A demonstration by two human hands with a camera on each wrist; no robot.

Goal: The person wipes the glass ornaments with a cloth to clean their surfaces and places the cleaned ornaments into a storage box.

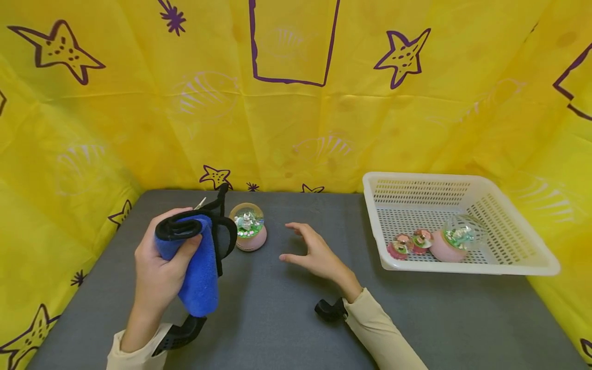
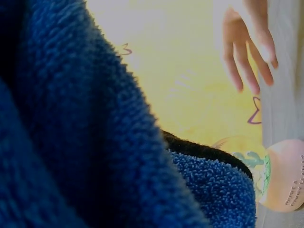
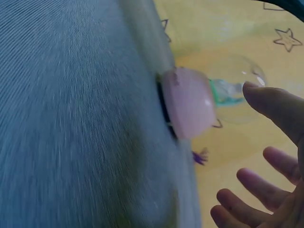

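Note:
My left hand (image 1: pixel 159 270) grips a folded blue towel (image 1: pixel 200 285) with black edging, thumb across its front. Black straps stick out from the towel's right side, and its pile fills much of the left wrist view. Just right of it, a snow globe (image 1: pixel 250 239) with a pink base stands upright on the grey table. Reaching from the right, my right hand (image 1: pixel 319 254) holds nothing, its thumb and fingers spread toward the globe with a gap between. The right wrist view shows the globe's pink base (image 3: pixel 190 104) and clear dome beyond the thumb.
A white plastic basket (image 1: pixel 462 268) sits at the right of the grey table (image 1: pixel 287 329). Inside lie another pink-based snow globe (image 1: pixel 446 249), tipped over, and two small pink ornaments (image 1: pixel 422 240). A yellow cloth (image 1: pixel 296 128) with starfish drawings hangs behind and along the sides.

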